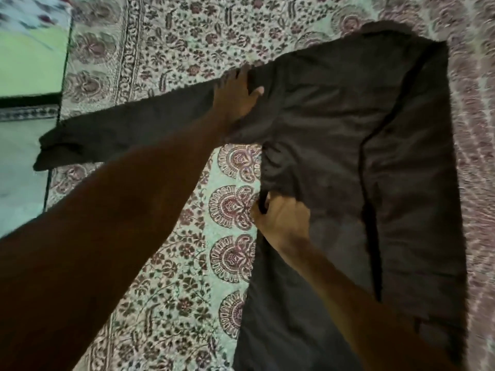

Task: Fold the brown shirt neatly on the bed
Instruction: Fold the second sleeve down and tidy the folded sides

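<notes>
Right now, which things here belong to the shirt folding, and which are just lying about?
In the job: shirt, spread on the bed; left hand, pressing flat by the sleeve; right hand, pinching the shirt's side edge.
Just about: floor beside the bed; green surface at the upper left.

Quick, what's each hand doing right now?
Left hand: open, pressing flat on the brown shirt.
Right hand: closed, pinching the brown shirt's side edge.

Bed [187, 290] under a pale bedspread [174, 44] printed with maroon flowers and paisley borders, pale floor [18, 178] at left, bright green panel [32, 57] upper left, dim light
</notes>
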